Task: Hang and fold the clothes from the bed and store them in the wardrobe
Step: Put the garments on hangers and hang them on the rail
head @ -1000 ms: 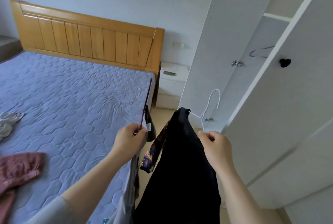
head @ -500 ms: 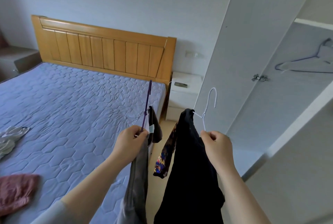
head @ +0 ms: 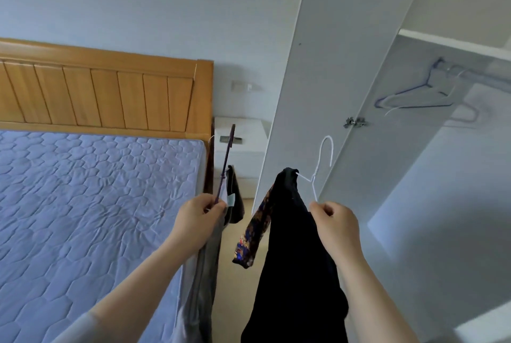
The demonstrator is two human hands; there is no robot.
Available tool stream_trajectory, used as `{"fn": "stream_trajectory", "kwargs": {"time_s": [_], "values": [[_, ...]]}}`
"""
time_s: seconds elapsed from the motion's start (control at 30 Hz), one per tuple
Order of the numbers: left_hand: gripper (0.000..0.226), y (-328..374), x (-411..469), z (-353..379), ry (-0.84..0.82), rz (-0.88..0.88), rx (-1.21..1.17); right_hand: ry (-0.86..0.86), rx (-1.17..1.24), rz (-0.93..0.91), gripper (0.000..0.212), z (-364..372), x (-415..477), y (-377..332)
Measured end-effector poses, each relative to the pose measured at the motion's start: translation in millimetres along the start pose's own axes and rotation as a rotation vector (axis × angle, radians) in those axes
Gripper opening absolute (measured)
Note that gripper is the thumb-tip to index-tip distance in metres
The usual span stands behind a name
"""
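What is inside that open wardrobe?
Inside the wardrobe, a few bare hangers hang on a rail beneath a shelf; no clothes show. Its bottom is hidden behind the right hand, its arm and the black garment.

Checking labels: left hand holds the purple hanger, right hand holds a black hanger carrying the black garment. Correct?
No: the head view shows the right hand holding a white hanger, not black. The left hand, purple hanger and black garment are as stated.
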State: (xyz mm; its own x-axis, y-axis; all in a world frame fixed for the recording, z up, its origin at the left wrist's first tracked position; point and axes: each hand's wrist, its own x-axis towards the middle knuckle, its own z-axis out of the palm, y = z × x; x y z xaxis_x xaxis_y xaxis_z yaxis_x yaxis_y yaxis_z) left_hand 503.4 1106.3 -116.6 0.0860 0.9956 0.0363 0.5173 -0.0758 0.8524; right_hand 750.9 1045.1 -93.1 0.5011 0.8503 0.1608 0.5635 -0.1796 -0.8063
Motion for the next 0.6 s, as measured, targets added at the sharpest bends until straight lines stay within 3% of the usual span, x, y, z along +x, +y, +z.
{"fn": "stream_trajectory", "kwargs": {"time_s": [0.6], "values": [[0.017,64.3,194.9,105.2,-0.296,0.198,0.03,0.234,-0.013,0.241,0.044,2.5,146.4,53.5]]}}
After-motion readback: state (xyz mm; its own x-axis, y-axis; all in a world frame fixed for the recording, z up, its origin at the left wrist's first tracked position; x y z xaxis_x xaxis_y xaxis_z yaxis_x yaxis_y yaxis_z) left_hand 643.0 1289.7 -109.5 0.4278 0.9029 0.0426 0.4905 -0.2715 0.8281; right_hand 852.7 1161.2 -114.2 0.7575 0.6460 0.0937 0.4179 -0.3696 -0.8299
